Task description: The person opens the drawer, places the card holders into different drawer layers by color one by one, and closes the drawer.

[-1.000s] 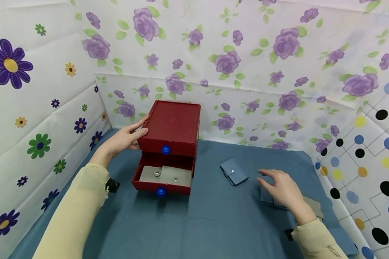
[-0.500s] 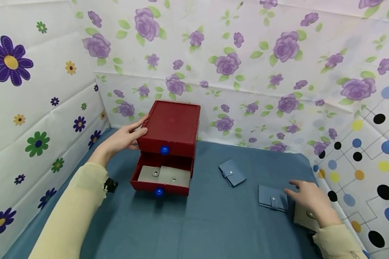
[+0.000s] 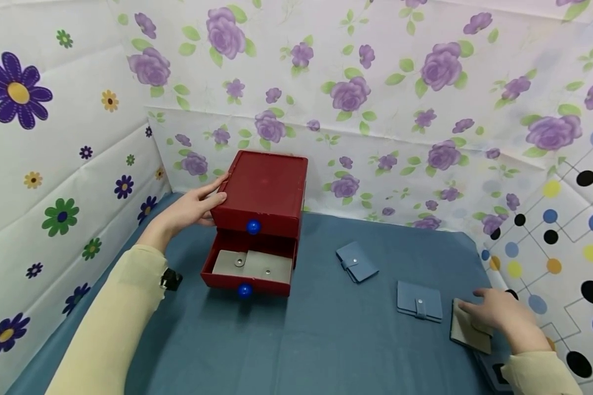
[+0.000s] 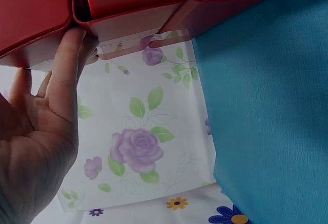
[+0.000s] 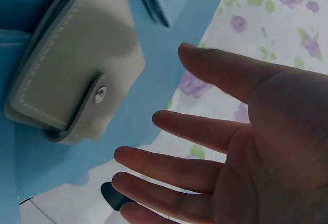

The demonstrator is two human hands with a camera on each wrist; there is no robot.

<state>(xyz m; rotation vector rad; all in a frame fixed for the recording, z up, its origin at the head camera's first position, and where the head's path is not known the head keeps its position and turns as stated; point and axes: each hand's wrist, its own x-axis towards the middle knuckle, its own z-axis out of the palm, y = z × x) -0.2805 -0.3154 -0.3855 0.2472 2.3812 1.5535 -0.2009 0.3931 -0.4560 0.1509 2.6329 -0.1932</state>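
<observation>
In the head view my left hand (image 3: 188, 211) rests against the left side of a red two-drawer box (image 3: 264, 184), thumb near its top edge. The left wrist view shows extended fingers touching the box. Its lower drawer (image 3: 269, 287) is pulled out, with two grey snap wallets (image 3: 225, 263) lying inside. At the far right, my right hand (image 3: 511, 315) hovers over a grey wallet (image 3: 462, 332). In the right wrist view its fingers are spread, apart from that grey wallet (image 5: 77, 60) with a snap strap.
Two blue snap wallets (image 3: 357, 262) (image 3: 419, 300) lie between the box and my right hand. A dark blue item (image 3: 489, 370) is partly hidden by the right sleeve. Flowered cloth walls (image 3: 375, 137) stand behind and beside the blue-covered table (image 3: 336, 351).
My right hand has moved right and nearer, away from above the blue wallet to the grey wallet. My left hand and the red box have stayed put.
</observation>
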